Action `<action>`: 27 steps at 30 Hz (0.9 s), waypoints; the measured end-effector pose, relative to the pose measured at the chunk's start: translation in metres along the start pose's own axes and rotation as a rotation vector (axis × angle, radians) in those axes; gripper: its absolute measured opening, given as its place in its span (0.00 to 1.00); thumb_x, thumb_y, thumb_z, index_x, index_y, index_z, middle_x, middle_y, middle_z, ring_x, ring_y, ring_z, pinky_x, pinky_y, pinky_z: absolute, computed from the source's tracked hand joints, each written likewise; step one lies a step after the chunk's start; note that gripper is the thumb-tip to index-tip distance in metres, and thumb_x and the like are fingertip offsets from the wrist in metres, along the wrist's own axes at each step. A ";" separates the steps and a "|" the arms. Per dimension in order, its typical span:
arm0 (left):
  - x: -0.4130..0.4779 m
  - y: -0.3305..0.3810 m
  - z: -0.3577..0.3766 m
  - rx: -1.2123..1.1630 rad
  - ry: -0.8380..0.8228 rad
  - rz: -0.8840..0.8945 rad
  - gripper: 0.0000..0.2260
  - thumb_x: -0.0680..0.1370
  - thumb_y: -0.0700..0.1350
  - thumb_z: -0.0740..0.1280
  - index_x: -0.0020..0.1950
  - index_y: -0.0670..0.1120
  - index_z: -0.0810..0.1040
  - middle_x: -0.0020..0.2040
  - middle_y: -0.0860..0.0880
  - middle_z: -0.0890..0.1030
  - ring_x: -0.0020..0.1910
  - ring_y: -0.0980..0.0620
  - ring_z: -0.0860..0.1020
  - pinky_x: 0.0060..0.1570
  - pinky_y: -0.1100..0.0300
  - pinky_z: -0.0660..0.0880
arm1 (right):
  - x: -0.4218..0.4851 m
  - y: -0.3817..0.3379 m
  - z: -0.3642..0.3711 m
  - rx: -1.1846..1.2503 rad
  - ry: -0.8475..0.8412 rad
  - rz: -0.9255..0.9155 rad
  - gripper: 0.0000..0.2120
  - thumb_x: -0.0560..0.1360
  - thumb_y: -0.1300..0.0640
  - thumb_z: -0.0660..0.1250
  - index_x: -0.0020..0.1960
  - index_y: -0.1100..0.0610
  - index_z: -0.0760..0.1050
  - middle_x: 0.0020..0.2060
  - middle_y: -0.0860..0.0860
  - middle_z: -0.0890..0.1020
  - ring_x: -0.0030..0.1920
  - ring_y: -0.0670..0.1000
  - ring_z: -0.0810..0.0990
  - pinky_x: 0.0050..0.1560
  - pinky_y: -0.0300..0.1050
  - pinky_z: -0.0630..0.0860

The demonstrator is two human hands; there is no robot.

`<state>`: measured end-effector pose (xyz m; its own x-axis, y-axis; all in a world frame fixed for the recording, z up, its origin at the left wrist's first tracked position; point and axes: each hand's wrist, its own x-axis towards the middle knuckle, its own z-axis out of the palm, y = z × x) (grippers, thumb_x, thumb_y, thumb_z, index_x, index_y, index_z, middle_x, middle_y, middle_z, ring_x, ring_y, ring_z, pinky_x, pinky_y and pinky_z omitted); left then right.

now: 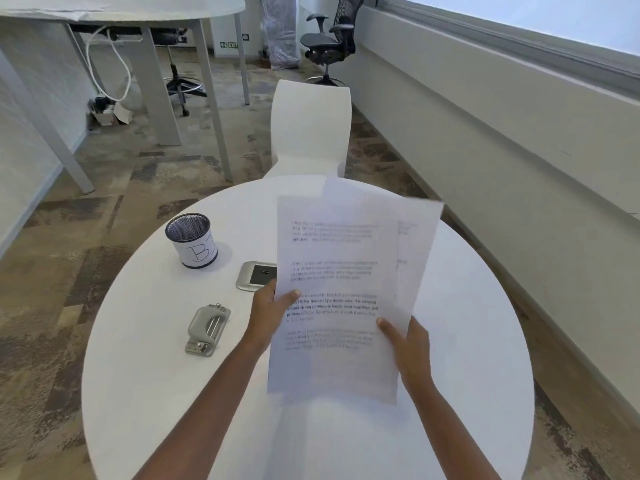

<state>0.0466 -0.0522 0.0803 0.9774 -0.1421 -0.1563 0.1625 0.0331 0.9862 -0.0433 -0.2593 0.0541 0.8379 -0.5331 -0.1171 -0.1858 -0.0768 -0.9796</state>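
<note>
I hold a small stack of printed paper sheets (pixel 339 271) upright above the round white table (pixel 145 393). My left hand (pixel 273 306) grips the stack's left edge, thumb on the front page. My right hand (pixel 408 344) grips the right edge lower down, thumb on the front. The sheets are fanned, with two rear sheets sticking out at the top and right. The front page carries several short paragraphs of text.
A grey hole punch (pixel 207 329) lies on the table left of my left arm. A mesh pen cup (pixel 192 239) with a paper label stands farther back. A metal socket panel (pixel 256 275) is set into the tabletop. A white chair (pixel 311 129) stands behind the table.
</note>
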 end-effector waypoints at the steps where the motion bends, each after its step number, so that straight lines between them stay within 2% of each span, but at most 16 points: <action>1: 0.001 0.010 0.000 -0.024 -0.006 0.042 0.10 0.75 0.34 0.65 0.53 0.44 0.78 0.45 0.49 0.83 0.37 0.58 0.83 0.34 0.69 0.79 | 0.000 -0.006 0.002 0.031 0.029 -0.044 0.07 0.72 0.61 0.69 0.49 0.52 0.78 0.44 0.50 0.84 0.43 0.47 0.83 0.42 0.43 0.81; 3: 0.004 0.025 0.000 -0.060 -0.017 0.106 0.10 0.74 0.33 0.66 0.54 0.41 0.78 0.43 0.53 0.83 0.36 0.61 0.83 0.36 0.67 0.80 | 0.001 -0.016 0.004 0.071 0.057 -0.114 0.07 0.72 0.60 0.69 0.48 0.50 0.77 0.42 0.43 0.82 0.39 0.37 0.82 0.36 0.31 0.79; 5: 0.004 0.035 -0.001 -0.080 -0.038 0.129 0.09 0.74 0.34 0.66 0.53 0.41 0.79 0.43 0.52 0.83 0.38 0.58 0.83 0.40 0.62 0.82 | 0.002 -0.021 0.006 0.090 0.067 -0.152 0.09 0.72 0.60 0.69 0.51 0.53 0.76 0.42 0.42 0.82 0.39 0.35 0.82 0.36 0.28 0.77; 7: 0.003 0.037 -0.001 -0.099 -0.030 0.109 0.10 0.74 0.35 0.67 0.54 0.39 0.78 0.45 0.47 0.83 0.41 0.51 0.82 0.46 0.56 0.80 | 0.001 -0.021 0.008 0.105 0.074 -0.164 0.11 0.72 0.61 0.69 0.54 0.54 0.75 0.44 0.42 0.81 0.42 0.37 0.81 0.37 0.28 0.78; 9: 0.002 0.033 -0.002 -0.108 -0.008 0.091 0.10 0.74 0.35 0.68 0.55 0.37 0.78 0.45 0.47 0.82 0.41 0.49 0.80 0.48 0.55 0.78 | -0.001 -0.018 0.009 0.125 0.087 -0.164 0.09 0.72 0.61 0.69 0.52 0.55 0.75 0.43 0.44 0.82 0.44 0.43 0.81 0.37 0.28 0.78; 12: -0.001 0.026 -0.001 -0.085 -0.034 0.097 0.10 0.74 0.36 0.67 0.55 0.35 0.78 0.41 0.48 0.83 0.38 0.52 0.81 0.42 0.59 0.79 | -0.004 -0.016 0.011 0.131 0.090 -0.163 0.04 0.73 0.62 0.67 0.45 0.54 0.76 0.39 0.47 0.82 0.40 0.49 0.80 0.34 0.30 0.77; 16: 0.000 0.026 -0.001 -0.077 -0.027 0.163 0.04 0.74 0.37 0.67 0.45 0.44 0.81 0.33 0.59 0.85 0.32 0.62 0.82 0.33 0.69 0.78 | -0.006 -0.022 0.011 0.161 0.091 -0.188 0.04 0.74 0.62 0.66 0.45 0.54 0.76 0.39 0.48 0.82 0.39 0.46 0.80 0.34 0.30 0.77; 19: -0.002 0.025 -0.003 -0.078 -0.047 0.160 0.09 0.72 0.37 0.70 0.41 0.51 0.80 0.34 0.61 0.84 0.34 0.63 0.82 0.32 0.70 0.78 | -0.007 -0.022 0.011 0.125 0.025 -0.182 0.07 0.74 0.61 0.67 0.51 0.54 0.75 0.44 0.46 0.82 0.44 0.43 0.81 0.38 0.33 0.77; 21: -0.003 0.020 -0.005 -0.077 -0.082 0.111 0.11 0.70 0.36 0.71 0.43 0.53 0.80 0.37 0.58 0.85 0.37 0.60 0.83 0.34 0.69 0.78 | -0.009 -0.017 0.011 0.026 -0.022 -0.155 0.13 0.73 0.61 0.67 0.58 0.56 0.73 0.47 0.46 0.81 0.48 0.45 0.79 0.43 0.33 0.74; 23: -0.005 0.013 -0.007 -0.032 -0.118 0.079 0.12 0.71 0.36 0.71 0.44 0.54 0.79 0.42 0.56 0.84 0.41 0.56 0.82 0.37 0.68 0.78 | -0.011 -0.007 0.011 -0.084 -0.030 -0.124 0.16 0.74 0.61 0.67 0.61 0.56 0.72 0.49 0.46 0.80 0.49 0.47 0.78 0.43 0.32 0.71; 25: -0.009 0.005 -0.007 0.010 -0.154 0.066 0.12 0.73 0.37 0.70 0.46 0.55 0.79 0.46 0.54 0.82 0.45 0.55 0.81 0.42 0.66 0.78 | -0.014 0.006 0.009 -0.169 -0.031 -0.090 0.14 0.74 0.62 0.66 0.60 0.57 0.72 0.49 0.48 0.80 0.49 0.50 0.77 0.42 0.34 0.71; 27: -0.012 0.001 -0.008 0.011 -0.165 0.065 0.10 0.75 0.38 0.67 0.48 0.54 0.79 0.47 0.53 0.82 0.45 0.57 0.81 0.41 0.67 0.79 | -0.017 0.017 0.007 -0.216 -0.031 -0.046 0.08 0.75 0.61 0.65 0.54 0.59 0.76 0.46 0.52 0.82 0.46 0.54 0.78 0.41 0.40 0.70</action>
<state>0.0358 -0.0425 0.0823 0.9504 -0.3002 -0.0816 0.0971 0.0369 0.9946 -0.0574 -0.2457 0.0388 0.8629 -0.4988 -0.0817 -0.2502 -0.2810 -0.9265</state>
